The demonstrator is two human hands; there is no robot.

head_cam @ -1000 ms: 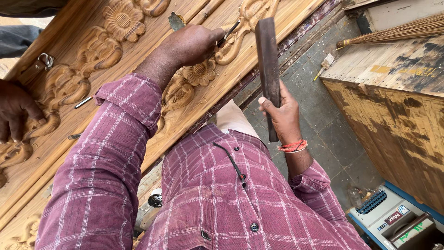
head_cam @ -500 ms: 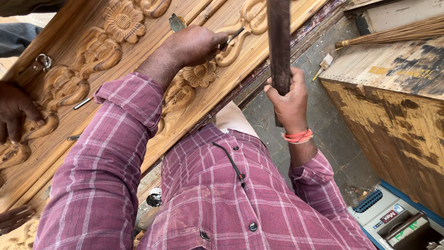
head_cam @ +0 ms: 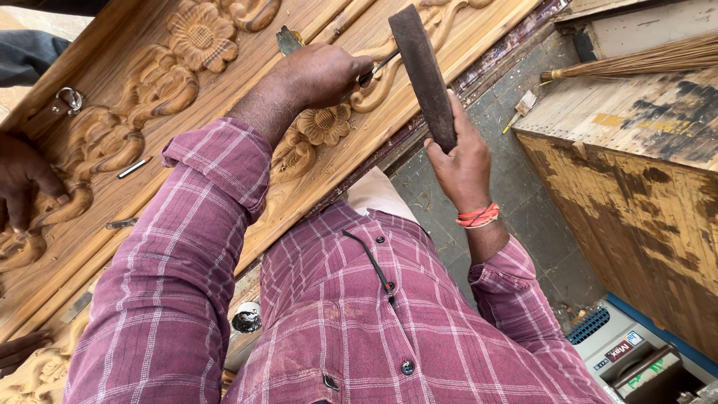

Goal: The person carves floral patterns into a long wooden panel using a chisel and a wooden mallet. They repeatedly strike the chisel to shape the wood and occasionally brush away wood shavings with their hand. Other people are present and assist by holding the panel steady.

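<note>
At the far left, a co-worker's hand [head_cam: 22, 183] rests on the carved wooden panel [head_cam: 112, 202]. The left hand [head_cam: 321, 75] is closed around a chisel [head_cam: 374, 69] set on a scroll carving. The right hand [head_cam: 464, 161] is gripped on a dark wooden mallet [head_cam: 422, 75], raised just beside. A glancing blow could make the chisel skid and gouge the relief. Open floor lies right, before a worn wooden box [head_cam: 643, 187].

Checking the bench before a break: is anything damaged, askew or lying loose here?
Nothing looks damaged. Only small loose metal bits lie on the carved wooden panel, beside another person's hand. Left hand holds a chisel; right hand grips a wooden striker.
</note>
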